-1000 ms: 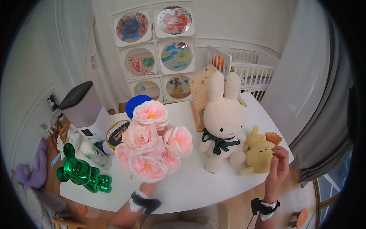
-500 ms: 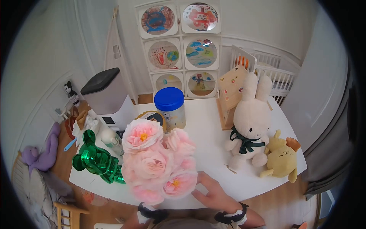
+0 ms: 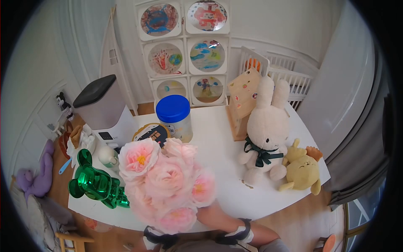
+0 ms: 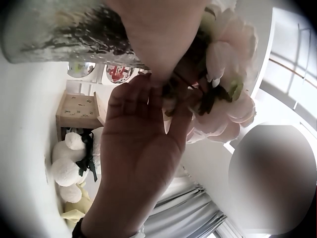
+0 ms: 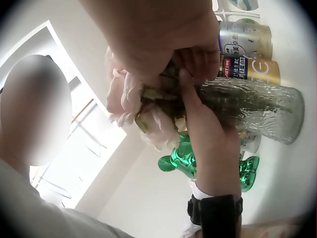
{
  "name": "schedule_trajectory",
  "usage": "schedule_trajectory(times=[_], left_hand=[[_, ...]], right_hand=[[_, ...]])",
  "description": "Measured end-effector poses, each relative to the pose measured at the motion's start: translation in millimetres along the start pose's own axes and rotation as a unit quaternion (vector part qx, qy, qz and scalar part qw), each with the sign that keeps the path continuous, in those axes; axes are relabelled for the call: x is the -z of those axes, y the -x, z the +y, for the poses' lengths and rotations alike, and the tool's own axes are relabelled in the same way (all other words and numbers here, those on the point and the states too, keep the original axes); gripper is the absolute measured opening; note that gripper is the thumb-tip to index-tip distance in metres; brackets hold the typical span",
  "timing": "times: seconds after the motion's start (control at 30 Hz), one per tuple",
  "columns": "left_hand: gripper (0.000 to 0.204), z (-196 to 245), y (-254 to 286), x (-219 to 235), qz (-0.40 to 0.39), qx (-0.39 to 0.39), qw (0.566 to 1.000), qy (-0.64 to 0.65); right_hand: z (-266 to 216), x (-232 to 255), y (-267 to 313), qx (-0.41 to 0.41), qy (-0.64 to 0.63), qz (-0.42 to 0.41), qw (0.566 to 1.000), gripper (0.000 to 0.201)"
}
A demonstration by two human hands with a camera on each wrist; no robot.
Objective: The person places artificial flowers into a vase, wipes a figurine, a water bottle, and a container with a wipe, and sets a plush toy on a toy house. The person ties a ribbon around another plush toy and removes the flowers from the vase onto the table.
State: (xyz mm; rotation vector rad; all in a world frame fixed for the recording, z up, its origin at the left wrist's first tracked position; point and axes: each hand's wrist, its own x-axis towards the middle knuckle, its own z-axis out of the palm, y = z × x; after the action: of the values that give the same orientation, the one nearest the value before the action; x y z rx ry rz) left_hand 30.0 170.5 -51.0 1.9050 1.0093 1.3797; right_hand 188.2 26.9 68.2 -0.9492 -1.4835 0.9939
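Note:
Several pink flowers (image 3: 168,178) stand in a textured clear glass vase (image 5: 277,111), which the blossoms hide in the head view. My left hand (image 5: 213,141) grips the vase around its neck, thumb pointing up toward the blossoms. Just above, my right hand (image 4: 141,136) holds the stems below the blossoms between bent fingers and thumb. Dark green leaves (image 4: 218,96) poke out around the fingers. Both hands are mostly covered by the blossoms in the head view. A shiny green bear figure (image 3: 98,180) lies left of the flowers.
On the white table (image 3: 218,168) a blue-lidded tin (image 3: 174,117) and a gold-rimmed tin (image 3: 151,133) stand behind the flowers. A grey-lidded machine (image 3: 103,109) is at back left. A white plush rabbit (image 3: 266,130) and a yellow plush toy (image 3: 302,170) sit at right.
My right hand has come from beside the yellow plush toy across to the flowers and now holds the stems. The bouquet has shifted toward me and turned. The head view has swung.

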Motion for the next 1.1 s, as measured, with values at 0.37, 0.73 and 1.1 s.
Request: schedule_trajectory(times=[0.37,0.73,1.1], left_hand=[[0.049,-8.5,10.7,18.4,0.014,0.019,1.0,0.008],[0.049,-7.6,17.1,9.4,0.007,0.027,0.999,0.039],[0.048,-8.9,22.9,10.6,0.007,0.037,0.998,0.058]], right_hand=[[24.0,-13.1,7.9,-0.056,-0.149,0.152,0.975,0.038],[-8.9,6.9,-23.6,0.086,-0.018,0.178,0.98,0.028],[-39.9,42.6,-51.6,0.097,-0.173,0.321,0.926,0.028]])
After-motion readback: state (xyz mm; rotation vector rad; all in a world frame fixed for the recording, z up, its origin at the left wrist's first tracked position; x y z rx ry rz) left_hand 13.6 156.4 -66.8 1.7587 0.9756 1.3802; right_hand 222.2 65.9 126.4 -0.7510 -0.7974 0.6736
